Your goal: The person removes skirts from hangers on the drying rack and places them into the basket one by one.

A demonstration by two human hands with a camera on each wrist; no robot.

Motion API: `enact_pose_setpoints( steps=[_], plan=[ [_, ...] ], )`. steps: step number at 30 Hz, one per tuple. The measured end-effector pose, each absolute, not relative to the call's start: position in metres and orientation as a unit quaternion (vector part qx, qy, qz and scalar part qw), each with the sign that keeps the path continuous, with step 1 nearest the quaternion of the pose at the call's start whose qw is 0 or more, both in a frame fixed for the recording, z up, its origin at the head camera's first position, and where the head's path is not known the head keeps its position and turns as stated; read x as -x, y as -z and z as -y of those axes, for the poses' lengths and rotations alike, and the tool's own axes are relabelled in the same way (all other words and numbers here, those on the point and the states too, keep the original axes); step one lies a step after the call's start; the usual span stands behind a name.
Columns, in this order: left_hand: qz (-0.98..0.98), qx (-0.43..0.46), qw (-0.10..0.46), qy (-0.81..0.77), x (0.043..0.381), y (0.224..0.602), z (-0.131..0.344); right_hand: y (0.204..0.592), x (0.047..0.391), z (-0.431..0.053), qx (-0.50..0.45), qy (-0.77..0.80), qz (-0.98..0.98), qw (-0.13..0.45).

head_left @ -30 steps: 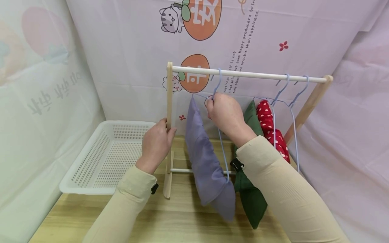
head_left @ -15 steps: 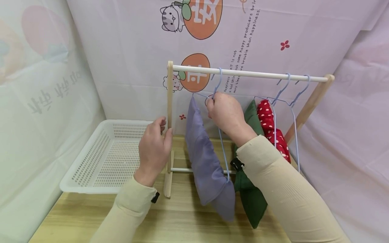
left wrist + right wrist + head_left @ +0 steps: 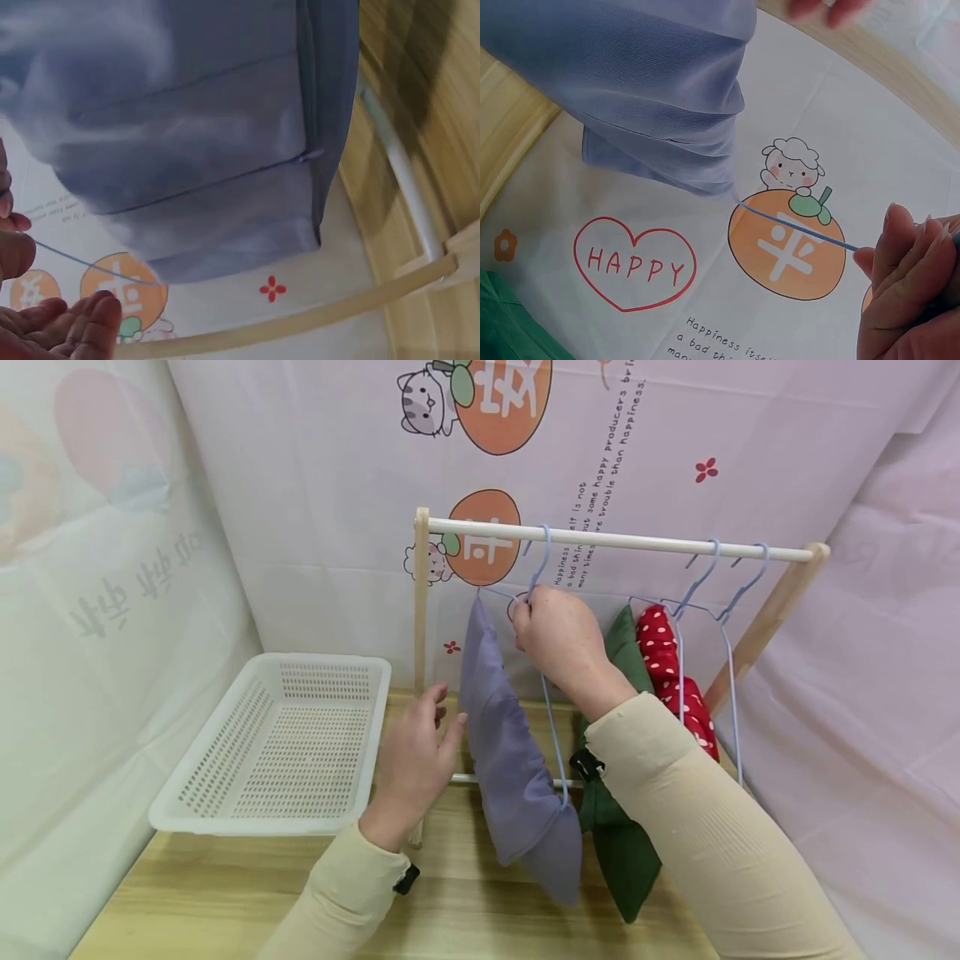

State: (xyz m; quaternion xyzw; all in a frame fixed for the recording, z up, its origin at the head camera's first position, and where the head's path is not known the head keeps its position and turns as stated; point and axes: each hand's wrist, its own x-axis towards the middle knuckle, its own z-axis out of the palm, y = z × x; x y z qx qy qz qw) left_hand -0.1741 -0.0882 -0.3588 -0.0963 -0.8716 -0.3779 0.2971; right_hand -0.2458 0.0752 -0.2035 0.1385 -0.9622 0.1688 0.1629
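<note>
My right hand (image 3: 564, 635) grips the neck of a light-blue wire hanger (image 3: 552, 727), whose hook sits over the white rail (image 3: 630, 541) of a small wooden rack. From this hanger hangs a lavender cushion-like cloth piece (image 3: 510, 760), puffy and seamed. My left hand (image 3: 414, 752) is held with loosely spread fingers just left of the lavender piece, in front of the rack's left post (image 3: 422, 610). It holds nothing. In the left wrist view the left hand's fingers (image 3: 75, 334) show below the lavender cloth. The right wrist view shows the right fingers curled at the hanger wire (image 3: 802, 232).
Farther right hang a green cloth piece (image 3: 628, 868) and a red one with white dots (image 3: 660, 647), on two more blue hangers. A white perforated basket (image 3: 168, 806) stands at left on the wooden table (image 3: 187, 893). Printed white curtains (image 3: 322, 468) enclose the space.
My left hand has let go of the rack's left post and moved down and right toward the lavender piece. The right hand stays at the hanger.
</note>
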Motion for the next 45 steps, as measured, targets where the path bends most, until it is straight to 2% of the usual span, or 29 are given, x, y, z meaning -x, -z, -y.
enact_pose_setpoints(
  steps=[5, 14, 23, 27, 37, 45],
  plan=[
    [0.894, 0.067, 0.200, 0.395, 0.179, 0.374, 0.078, 0.203, 0.245, -0.076, -0.137, -0.167, 0.962, 0.165],
    [0.860, 0.046, 0.086, 0.501, 0.191, 0.401, 0.070, 0.203, 0.247, -0.077, -0.135, -0.165, 0.964, 0.158],
    [0.725, -0.053, -0.043, 0.685, 0.203, 0.423, 0.062, 0.203, 0.248, -0.078, -0.136, -0.167, 0.964, 0.159],
    [0.652, -0.079, -0.065, 0.751, 0.207, 0.430, 0.058, 0.203, 0.248, -0.078, -0.137, -0.167, 0.963, 0.159],
    [0.553, -0.064, -0.105, 0.824, 0.214, 0.442, 0.053, 0.202, 0.247, -0.076, -0.132, -0.170, 0.965, 0.150],
    [0.506, -0.086, -0.111, 0.851, 0.217, 0.446, 0.048, 0.202, 0.245, -0.077, -0.135, -0.169, 0.964, 0.152]
  ],
)
